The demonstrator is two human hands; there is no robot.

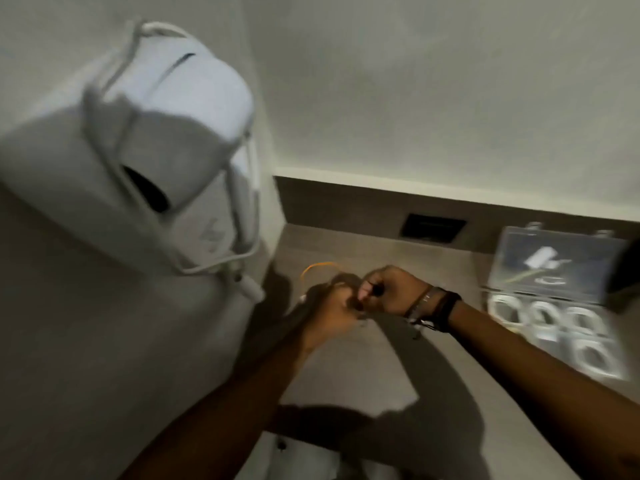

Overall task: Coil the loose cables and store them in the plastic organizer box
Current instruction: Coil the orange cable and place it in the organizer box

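Centrally, left hand (332,303) and right hand (391,289) pinch an orange cable (317,266) over the table (346,368); keep loops even. Box (554,296) lies open, right.

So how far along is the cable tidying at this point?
Mostly done, it seems: the open plastic organizer box at right already holds several white coiled cables in its compartments. In hand: the left hand and right hand are closed together over an orange cable, apparently winding it. Left: finish that coil and store it. Blur hides any free compartment.
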